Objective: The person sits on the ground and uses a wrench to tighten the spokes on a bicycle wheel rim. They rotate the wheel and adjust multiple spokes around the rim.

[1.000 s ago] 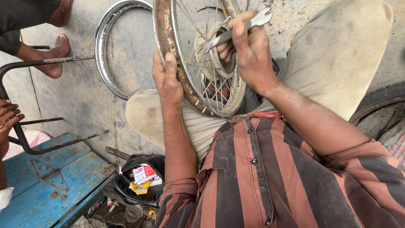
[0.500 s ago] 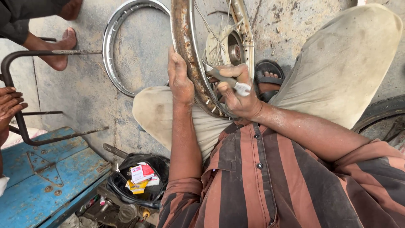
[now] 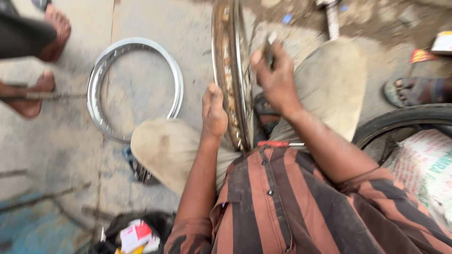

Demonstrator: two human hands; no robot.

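Left hand (image 3: 214, 112) on rusty wheel rim (image 3: 229, 70) — right hand (image 3: 277, 77) round a small tool (image 3: 269, 46)

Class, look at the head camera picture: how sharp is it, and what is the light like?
Head view: motion blur smears everything, most at the right hand and the small tool it holds; the rusty wheel rim by the left hand stays readable; light is soft and even, without hard shadows.

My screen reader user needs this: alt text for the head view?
A seated person's left hand steadies a rusty spoked wheel upright between their knees while the right hand grips a small metal tool. A bare shiny rim lies on the concrete beside them.
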